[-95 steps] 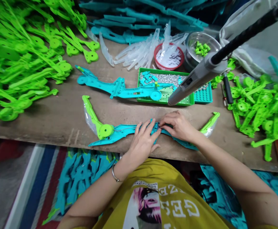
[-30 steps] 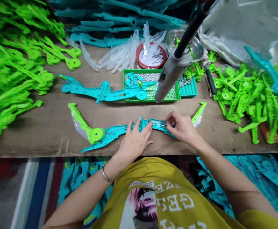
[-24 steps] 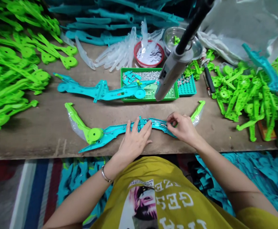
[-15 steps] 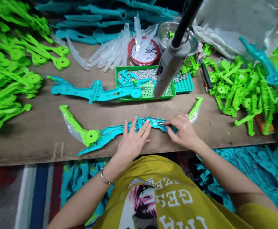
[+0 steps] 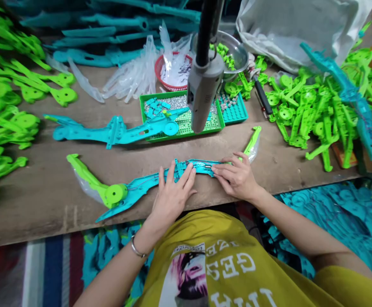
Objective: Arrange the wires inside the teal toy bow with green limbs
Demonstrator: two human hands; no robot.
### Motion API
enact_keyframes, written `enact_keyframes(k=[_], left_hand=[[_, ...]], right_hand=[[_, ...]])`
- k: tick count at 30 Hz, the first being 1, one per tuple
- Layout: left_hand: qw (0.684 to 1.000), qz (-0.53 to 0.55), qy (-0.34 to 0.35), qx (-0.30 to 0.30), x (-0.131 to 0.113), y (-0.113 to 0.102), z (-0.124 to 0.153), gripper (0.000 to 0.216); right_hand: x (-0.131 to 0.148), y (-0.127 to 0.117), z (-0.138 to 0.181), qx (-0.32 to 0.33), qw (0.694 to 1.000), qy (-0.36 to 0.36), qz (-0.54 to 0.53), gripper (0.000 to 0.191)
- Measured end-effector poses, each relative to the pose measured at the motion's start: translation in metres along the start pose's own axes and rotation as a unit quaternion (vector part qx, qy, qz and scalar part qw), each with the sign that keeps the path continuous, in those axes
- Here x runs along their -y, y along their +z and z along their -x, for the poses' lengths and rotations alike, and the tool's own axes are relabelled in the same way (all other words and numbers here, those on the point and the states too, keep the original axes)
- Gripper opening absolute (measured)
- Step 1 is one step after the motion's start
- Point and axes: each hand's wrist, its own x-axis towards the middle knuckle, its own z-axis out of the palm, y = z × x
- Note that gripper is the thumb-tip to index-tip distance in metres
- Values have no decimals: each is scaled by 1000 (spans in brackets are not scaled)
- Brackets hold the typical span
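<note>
A long teal and green plastic toy bow (image 5: 141,184) lies along the near edge of the wooden table (image 5: 45,200). My left hand (image 5: 171,197) rests flat on its middle, fingers stretched out over the teal shell. My right hand (image 5: 235,177) lies just to the right, fingertips pressing a small metal part into the teal shell. A green limb (image 5: 252,140) sticks out past my right hand, and another green limb with a round wheel (image 5: 114,194) ends the left side.
A grey electric screwdriver (image 5: 203,91) hangs above a green tray of screws (image 5: 216,124). A second teal bow shell (image 5: 115,130) lies behind. Heaps of green parts (image 5: 313,111) sit right and left (image 5: 7,115). A red basket (image 5: 159,70), a metal bowl (image 5: 238,53) and clear bags stand behind.
The view has swung right, so everything sits further left in the frame. My right hand has gone from a pinch to fingers pressed along the shell. My left hand stays flat.
</note>
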Motion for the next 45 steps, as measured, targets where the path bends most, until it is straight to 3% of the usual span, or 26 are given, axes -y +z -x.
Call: enact_keyframes(k=[9,15,20,27,38,45], left_hand=[[1000,-17,-6,0,-5,-2,2,58],[998,-36,-41,-18,-14,2,6,54],[999,-25,-20,-40,-9,12,10,54],[997,-3,-11,-73,-5,16,11,50],[995,-35,-19,-88,-23,6,18,45],[987,14,-57,-153,-30,13,13,43]], right_hand=[[-2,-5,3,0,999,5,-43,25],[0,-20,-30,-61,994,-2,-92,27],[15,-10,-51,7,991,-34,-129,34],[27,19,-42,51,996,4,-78,43],[33,24,-48,101,993,-61,22,23],[40,38,-42,92,995,-23,32,25]])
